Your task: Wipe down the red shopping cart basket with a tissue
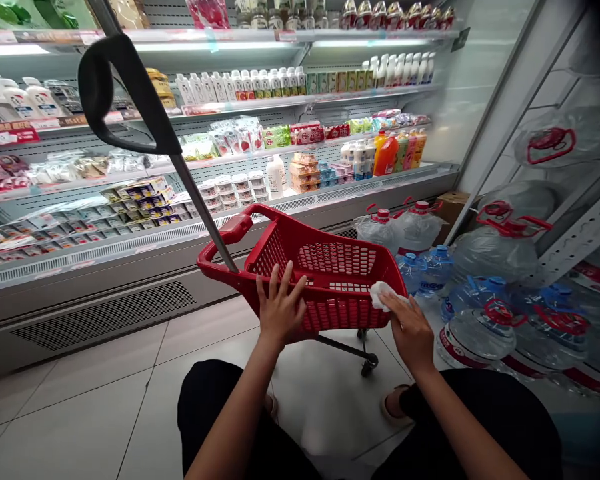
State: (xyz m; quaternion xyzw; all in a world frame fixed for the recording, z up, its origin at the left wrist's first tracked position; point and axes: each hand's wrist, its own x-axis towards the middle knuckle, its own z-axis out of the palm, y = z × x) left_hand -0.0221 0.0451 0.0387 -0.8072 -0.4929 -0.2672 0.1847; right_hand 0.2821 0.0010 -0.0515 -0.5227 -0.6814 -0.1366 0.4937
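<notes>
A red plastic shopping cart point(337, 293) with latticed walls stands in front of me on the floor, and nothing shows in its basket. Across its near side wall lies my left hand point(281, 308), fingers spread and holding nothing. At the right end of the near rim, my right hand point(410, 330) presses a crumpled white wipe point(381, 293) against the red plastic. The wipe is partly hidden under the fingers. From the cart's left end a metal pole point(200, 203) rises at a slant to a black loop grip point(147, 93).
A lit refrigerated shelf unit point(290, 223) with bottles, cartons and cups runs along the back. On the right, large water bottles point(477, 333) stand on the floor beside a metal rack point(580, 227) holding more. My knees flank the cart's near side above the tiled floor point(95, 393).
</notes>
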